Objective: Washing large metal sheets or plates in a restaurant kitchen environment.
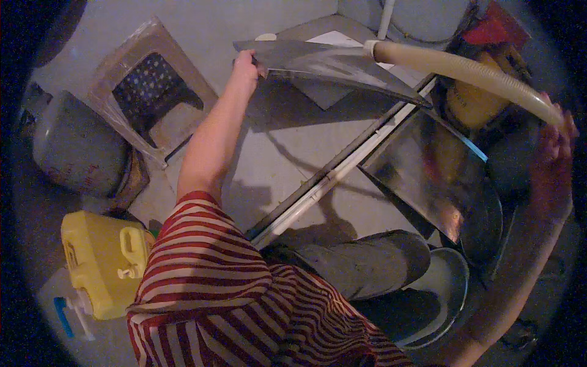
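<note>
My left hand (247,69) grips the near left edge of a thin grey sheet (312,57), which is bowed and held above the floor. Far to the right, my right hand (557,135) is closed around one end of a beige corrugated hose (467,69); shadow blurs the fingers. The hose arcs left to a pale collar (370,50) over the sheet's right part. Beneath the sheet's right end, a long whitish rail (330,179) runs diagonally toward my body. A shiny metal panel (412,169) leans right of the rail.
At left are a brown plastic stool (103,87) on its side, a grey rounded container (78,142) and a yellow jerrycan (98,261). A smaller yellow jug (133,247) lies against it. A round tub (458,284) sits at lower right, near my trouser leg (357,266).
</note>
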